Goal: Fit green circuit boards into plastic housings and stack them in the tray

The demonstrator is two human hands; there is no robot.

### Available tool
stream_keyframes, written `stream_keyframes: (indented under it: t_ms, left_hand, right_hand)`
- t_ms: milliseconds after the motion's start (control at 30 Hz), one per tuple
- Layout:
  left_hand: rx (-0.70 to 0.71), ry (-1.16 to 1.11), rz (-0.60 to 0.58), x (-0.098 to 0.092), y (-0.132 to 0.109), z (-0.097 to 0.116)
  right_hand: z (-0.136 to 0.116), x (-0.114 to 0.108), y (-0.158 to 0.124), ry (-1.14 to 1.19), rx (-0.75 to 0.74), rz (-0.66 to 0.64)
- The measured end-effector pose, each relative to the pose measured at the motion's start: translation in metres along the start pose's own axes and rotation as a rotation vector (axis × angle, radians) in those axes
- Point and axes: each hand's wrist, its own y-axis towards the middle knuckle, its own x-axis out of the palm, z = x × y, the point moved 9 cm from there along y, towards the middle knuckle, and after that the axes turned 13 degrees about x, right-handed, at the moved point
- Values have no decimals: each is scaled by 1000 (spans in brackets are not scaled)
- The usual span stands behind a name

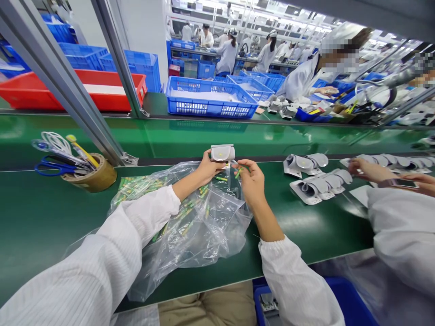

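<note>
My left hand grips a small white curved housing with a yellow spot on its front, held up above the bench. Close beside it on the right, my right hand pinches a small green-and-yellow stick-like part between thumb and fingers. Below both hands lies a clear plastic bag, crumpled on the bench. Many more of the green-and-yellow parts are spread in and on the bag, partly veiled by the film and by my left sleeve.
A cardboard tube holding scissors and pens stands at the left. White housings sit in rows to the right, near a co-worker's hands. Behind the bench are a blue basket, a red tray and a metal post.
</note>
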Motion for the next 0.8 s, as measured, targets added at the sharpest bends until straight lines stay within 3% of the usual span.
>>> stream_keyframes:
  t_ms: [133,367,633,800]
  left_hand:
    - [-12,6,20,1,-1,1]
    - [-52,29,21,-2,0,-2]
    - [-40,45,-105,10,-3,1]
    - [3,80,-207,17,-7,0]
  right_hand:
    - [8,5,2,-35,77,-29]
    - [9,-14,1,29,64,174]
    - [4,-14,-5,-81,-15,276]
    - [8,-10,-2,-75,4,259]
